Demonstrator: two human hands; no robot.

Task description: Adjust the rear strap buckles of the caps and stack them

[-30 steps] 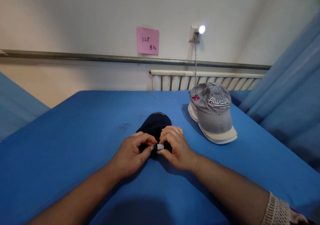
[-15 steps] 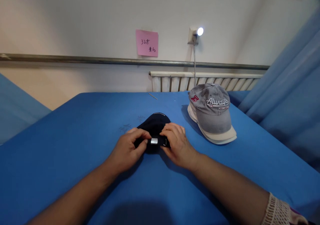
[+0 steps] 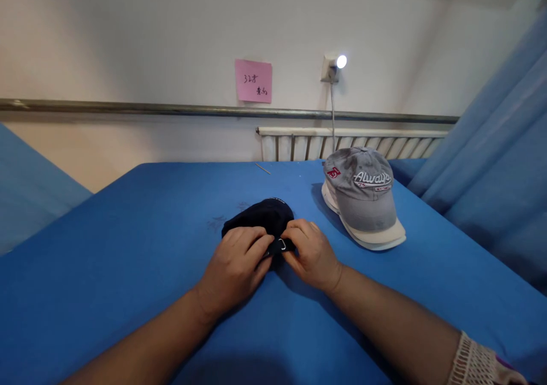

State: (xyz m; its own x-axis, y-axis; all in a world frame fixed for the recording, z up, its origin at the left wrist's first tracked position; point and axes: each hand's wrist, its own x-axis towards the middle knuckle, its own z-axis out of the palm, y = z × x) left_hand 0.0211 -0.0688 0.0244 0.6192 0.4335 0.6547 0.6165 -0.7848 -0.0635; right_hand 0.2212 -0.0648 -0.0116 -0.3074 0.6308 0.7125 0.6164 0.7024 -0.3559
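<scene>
A black cap lies on the blue-covered table with its back strap toward me. My left hand is closed on the strap's left part, thumb and fingers pinching it and covering the silver clasp. My right hand pinches the strap's right end, beside a small metal loop that shows between the two hands. Pale lettering runs along the cap's far edge. The fingertips of both hands are partly hidden by the strap.
To the right stands a stack of caps, a grey one over lighter brims. A thin stick lies near the far edge of the blue table. Behind are a radiator, a metal rail and blue curtains.
My left hand has moved right along the strap, closer to my right hand, and now covers the silver clasp. The view has tilted slightly upward.
</scene>
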